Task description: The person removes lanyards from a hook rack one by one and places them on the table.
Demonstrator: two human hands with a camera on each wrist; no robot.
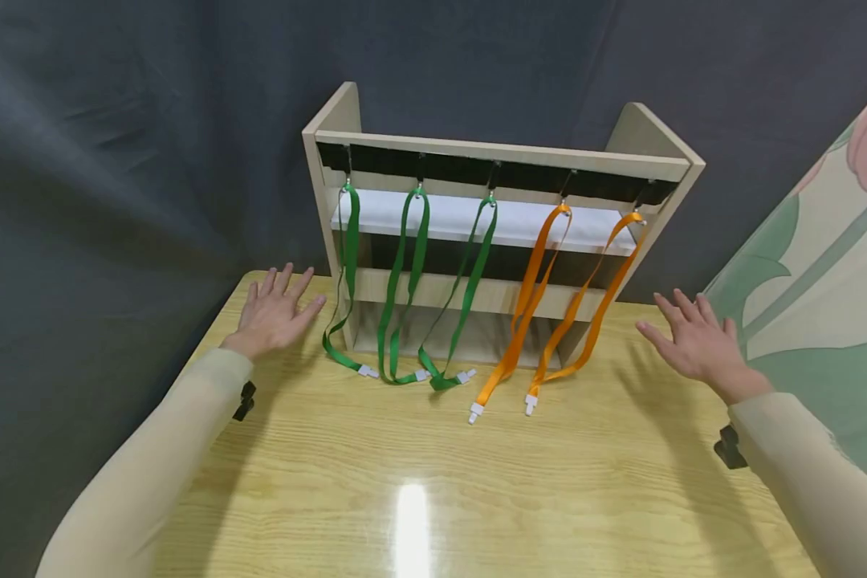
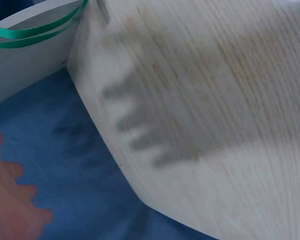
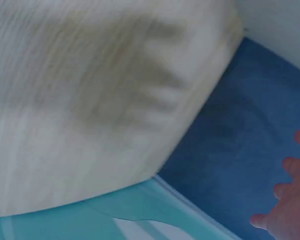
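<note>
Both hands are held over the table with fingers spread, holding nothing. The left hand point(image 1: 270, 315) is left of a wooden rack point(image 1: 502, 148), nearest to a green lanyard point(image 1: 352, 233); its fingers point(image 2: 12, 195) show at the left wrist view's lower left. To the rack's right is the right hand point(image 1: 704, 345), seen in the right wrist view point(image 3: 292, 200) at the lower right. Two more green lanyards point(image 1: 421, 241) point(image 1: 482, 253) and two orange ones point(image 1: 531, 289) point(image 1: 603, 301) hang from hooks, their white clips point(image 1: 476, 413) low at the table.
The rack stands at the back of the wooden table point(image 1: 477, 482), with a white shelf point(image 1: 455, 217) inside it. A dark cloth point(image 1: 152, 160) hangs behind and at the left. Flower-patterned fabric point(image 1: 824, 281) lies along the right side.
</note>
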